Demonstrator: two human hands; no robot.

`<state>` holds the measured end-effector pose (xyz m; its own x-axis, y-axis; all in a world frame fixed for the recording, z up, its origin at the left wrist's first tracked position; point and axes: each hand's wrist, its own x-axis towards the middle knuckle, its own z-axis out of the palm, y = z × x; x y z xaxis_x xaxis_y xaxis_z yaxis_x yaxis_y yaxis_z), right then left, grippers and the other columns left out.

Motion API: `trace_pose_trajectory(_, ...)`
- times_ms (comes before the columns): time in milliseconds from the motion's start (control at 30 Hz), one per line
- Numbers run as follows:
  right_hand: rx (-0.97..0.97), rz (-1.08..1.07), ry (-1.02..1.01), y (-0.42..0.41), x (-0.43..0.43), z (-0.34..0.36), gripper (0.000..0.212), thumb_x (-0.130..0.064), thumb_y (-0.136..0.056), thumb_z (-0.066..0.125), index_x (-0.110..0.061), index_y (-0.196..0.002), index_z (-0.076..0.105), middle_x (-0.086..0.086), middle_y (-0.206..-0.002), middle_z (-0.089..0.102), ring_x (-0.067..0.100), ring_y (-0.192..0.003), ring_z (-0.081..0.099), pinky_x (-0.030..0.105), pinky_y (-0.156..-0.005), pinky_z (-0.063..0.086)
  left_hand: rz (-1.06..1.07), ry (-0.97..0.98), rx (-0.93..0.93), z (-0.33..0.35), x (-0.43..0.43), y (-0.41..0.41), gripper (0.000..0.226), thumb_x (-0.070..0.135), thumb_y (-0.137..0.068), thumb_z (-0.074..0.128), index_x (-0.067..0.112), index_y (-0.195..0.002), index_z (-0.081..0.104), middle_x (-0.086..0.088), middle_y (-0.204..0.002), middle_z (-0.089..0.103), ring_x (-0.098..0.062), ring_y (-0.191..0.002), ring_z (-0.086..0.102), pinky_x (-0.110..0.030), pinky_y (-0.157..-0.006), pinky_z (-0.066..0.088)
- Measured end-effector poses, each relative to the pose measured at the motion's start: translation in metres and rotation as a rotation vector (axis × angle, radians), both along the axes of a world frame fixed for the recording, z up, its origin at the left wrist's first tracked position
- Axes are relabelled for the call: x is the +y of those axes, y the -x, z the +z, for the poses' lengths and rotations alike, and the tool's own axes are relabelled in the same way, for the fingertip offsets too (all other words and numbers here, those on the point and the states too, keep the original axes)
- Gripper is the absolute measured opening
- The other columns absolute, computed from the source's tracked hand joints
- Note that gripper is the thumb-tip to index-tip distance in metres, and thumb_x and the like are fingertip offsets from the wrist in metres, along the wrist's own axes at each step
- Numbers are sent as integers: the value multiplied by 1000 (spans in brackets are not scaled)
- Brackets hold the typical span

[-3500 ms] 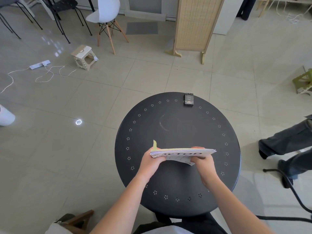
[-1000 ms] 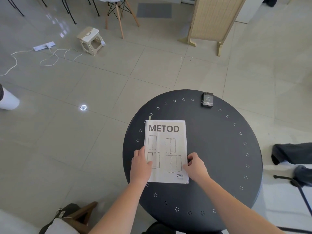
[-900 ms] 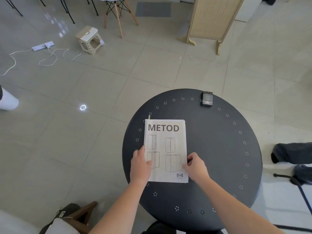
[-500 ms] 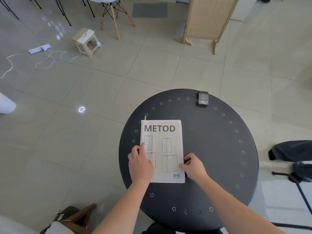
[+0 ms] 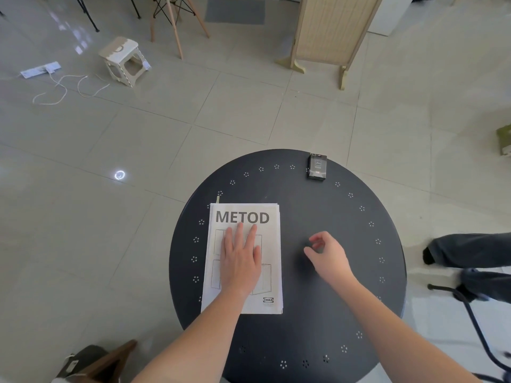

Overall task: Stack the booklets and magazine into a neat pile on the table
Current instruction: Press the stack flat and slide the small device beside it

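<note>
The left hand [image 5: 241, 261] lies flat, palm down with fingers spread, on top of the pile [image 5: 243, 258], gripping nothing. The right hand [image 5: 327, 257] hovers above the bare table [image 5: 318, 327] just right of the pile, empty, its fingers loosely curled and its thumb and forefinger apart. The pile lies on the left part of the round black table, with its long sides running from near to far. Its top booklet is white and carries the word "METOD" in large grey capitals along the far edge, line drawings of cabinets below, partly covered by the hand, and a small "IKEA" logo at the near right corner. Page edges of the sheets beneath show along the right side, and a small yellowish tab [image 5: 218, 199] sticks out at the far left corner. At the far right of the table, well apart from the pile, lies a small black box [image 5: 317, 166]; its print is too small to read. A ring of little dotted holes runs around the table's rim. On the tiled floor beyond stand a folding stool [image 5: 123, 60] and a wooden screen [image 5: 329, 29].
</note>
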<state>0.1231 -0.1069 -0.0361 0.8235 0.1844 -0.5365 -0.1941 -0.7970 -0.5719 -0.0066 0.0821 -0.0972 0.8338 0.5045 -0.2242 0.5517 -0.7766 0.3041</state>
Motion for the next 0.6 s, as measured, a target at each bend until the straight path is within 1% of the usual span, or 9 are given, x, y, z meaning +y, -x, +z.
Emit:
trace_pose_trajectory(133, -73, 53, 20, -35, 3, -2, 30, -21, -98, 72, -18, -126, 64, 1, -125, 63, 20, -101, 59, 32, -83, 43, -5, -48, -25, -14, -3, -5, 61, 47, -115, 24, 36, -175, 18, -2, -185, 15, -36, -171, 10, -52, -139, 12)
trace_pose_trajectory(200, -92, 65, 26, -54, 7, -4, 34, -23, -98, 71, -19, -131, 62, 0, -131, 59, 20, -99, 59, 32, -83, 43, -2, -87, -38, -22, -5, -4, 61, 47, -115, 26, 35, -175, 19, -2, -184, 17, -36, -170, 13, -52, -138, 15)
trace_pose_trajectory(267, -109, 67, 34, -72, 13, -7, 39, -25, -98, 71, -19, -135, 58, 0, -136, 56, 23, -92, 61, 33, -81, 45, -7, -122, -29, -29, -6, -3, 63, 48, -115, 27, 35, -175, 18, -2, -184, 17, -36, -170, 14, -52, -138, 16)
trace_pose_trajectory(367, -150, 62, 49, -100, 23, -12, 48, -25, -98, 70, -18, -142, 53, 3, -144, 52, 26, -87, 62, 35, -81, 46, -6, -164, -21, -36, -7, -4, 64, 49, -114, 28, 34, -175, 20, -4, -183, 21, -37, -169, 19, -51, -137, 12)
trace_pose_trajectory(433, -173, 61, 56, -117, 30, -15, 55, -24, -98, 70, -16, -148, 49, 7, -150, 48, 29, -92, 61, 37, -83, 48, -11, -178, -16, -39, -7, -5, 63, 49, -114, 24, 33, -174, 21, -5, -182, 23, -38, -168, 21, -50, -137, 11)
trace_pose_trajectory(500, -189, 55, 58, -132, 38, -17, 61, -24, -97, 69, -16, -152, 45, 10, -156, 44, 37, -104, 64, 41, -87, 51, -15, -187, -5, -41, -6, -5, 63, 51, -114, 18, 33, -174, 22, -5, -182, 23, -38, -168, 20, -50, -137, 10)
trace_pose_trajectory(533, -197, 50, 57, -140, 41, -18, 63, -24, -97, 70, -16, -154, 44, 11, -157, 43, 40, -110, 64, 41, -88, 50, -16, -189, 2, -41, -6, -5, 63, 52, -114, 16, 34, -174, 21, -5, -182, 23, -38, -169, 20, -50, -137, 9)
trace_pose_trajectory(600, -213, 42, 62, -153, 49, -21, 67, -26, -97, 71, -12, -156, 41, 13, -159, 42, 42, -122, 61, 39, -89, 42, -13, -196, 11, -42, -6, -5, 64, 52, -114, 15, 34, -174, 23, -5, -182, 24, -37, -169, 18, -49, -138, 6)
